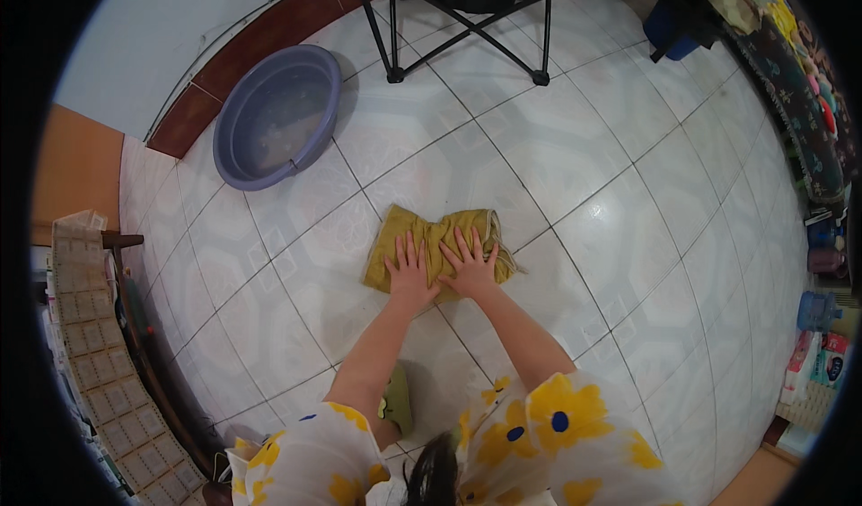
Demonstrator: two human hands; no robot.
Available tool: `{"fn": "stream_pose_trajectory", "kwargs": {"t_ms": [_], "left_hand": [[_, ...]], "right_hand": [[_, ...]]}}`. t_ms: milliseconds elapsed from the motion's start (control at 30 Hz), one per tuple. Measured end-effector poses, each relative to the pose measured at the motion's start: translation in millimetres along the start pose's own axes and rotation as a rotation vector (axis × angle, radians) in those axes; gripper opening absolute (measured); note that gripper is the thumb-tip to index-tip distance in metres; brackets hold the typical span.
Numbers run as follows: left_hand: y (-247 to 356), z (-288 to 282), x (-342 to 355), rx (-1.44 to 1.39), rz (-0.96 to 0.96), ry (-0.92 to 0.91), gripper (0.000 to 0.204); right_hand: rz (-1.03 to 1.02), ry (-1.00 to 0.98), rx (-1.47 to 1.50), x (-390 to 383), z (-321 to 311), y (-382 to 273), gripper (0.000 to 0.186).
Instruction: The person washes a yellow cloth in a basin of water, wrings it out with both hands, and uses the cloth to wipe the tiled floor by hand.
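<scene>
A mustard-yellow cloth (389, 237) lies spread on the tiled floor (575, 299) in front of me, with a frayed, pale edge at its right end. My left hand (410, 271) presses flat on its left half, fingers stretched forward. On the right half rests my right hand (470, 265), palm down with the fingers spread. The thumbs of both hands come close together near the cloth's near edge. Neither hand is gripped around the cloth; the part under the palms is hidden.
A blue-purple basin (228, 129) with water stands by the wall at far left. Ahead is a black folding-frame chair (467, 30). A cloth-covered stand (99, 344) lines the left; a water jug (817, 310) and packages sit at right. A green slipper (396, 403) shows below my left arm.
</scene>
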State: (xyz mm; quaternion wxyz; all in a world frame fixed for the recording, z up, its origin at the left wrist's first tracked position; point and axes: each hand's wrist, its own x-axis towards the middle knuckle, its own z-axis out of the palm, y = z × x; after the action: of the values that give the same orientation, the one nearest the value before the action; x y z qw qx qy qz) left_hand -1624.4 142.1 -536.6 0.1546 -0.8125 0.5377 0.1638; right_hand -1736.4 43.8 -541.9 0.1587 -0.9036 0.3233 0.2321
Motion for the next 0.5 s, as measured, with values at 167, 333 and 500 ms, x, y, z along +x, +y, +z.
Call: {"fn": "stream_pose_trajectory", "kwargs": {"t_ms": [167, 333, 500], "left_hand": [[-45, -13, 36, -0.120, 0.108, 0.082, 0.094], [-85, -42, 130, -0.188, 0.081, 0.229, 0.095], [-111, -76, 229, -0.205, 0.002, 0.407, 0.091]], "right_hand": [[0.070, 0.019, 0.183, 25, -19, -1, 0.076], [0.176, 0.131, 0.310, 111, -71, -3, 0.076], [0.171, 0.287, 0.214, 214, -127, 19, 0.075]]}}
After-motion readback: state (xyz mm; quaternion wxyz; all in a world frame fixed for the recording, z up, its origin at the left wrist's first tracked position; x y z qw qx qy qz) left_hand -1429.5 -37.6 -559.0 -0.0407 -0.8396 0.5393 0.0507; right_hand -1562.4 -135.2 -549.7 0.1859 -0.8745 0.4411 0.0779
